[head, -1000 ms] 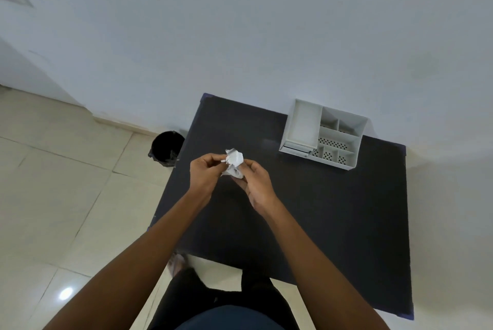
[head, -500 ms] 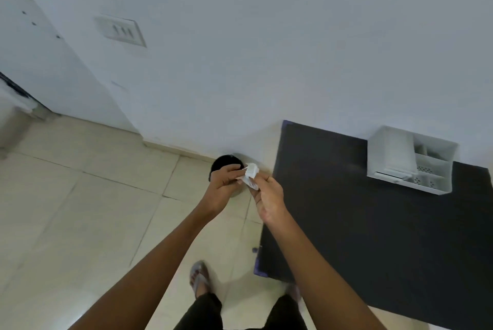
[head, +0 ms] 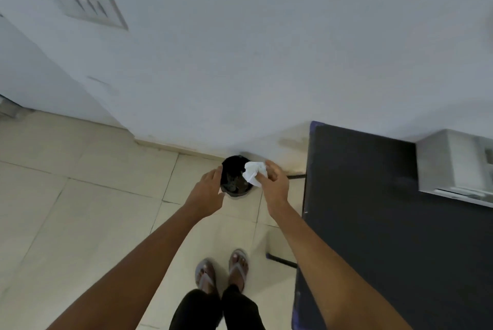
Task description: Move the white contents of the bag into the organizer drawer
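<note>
A crumpled white bag point(head: 254, 172) is pinched in the fingertips of my right hand point(head: 274, 185), held over the mouth of a small black bin point(head: 234, 177) on the floor. My left hand point(head: 208, 190) hovers at the bin's left rim with fingers apart and holds nothing. The white organizer point(head: 453, 164) stands on the black table point(head: 373, 223) at the far right, partly cut off by the frame edge; its drawer is blurred.
The bin stands against the white wall, just left of the table's corner. Beige floor tiles spread to the left. My feet in sandals point(head: 222, 271) are below the hands. A switch plate point(head: 88, 6) is on the wall.
The view has swung left, away from the table. Both hands moved from over the table to above the bin. The left hand let go of the bag, which the right hand now holds alone.
</note>
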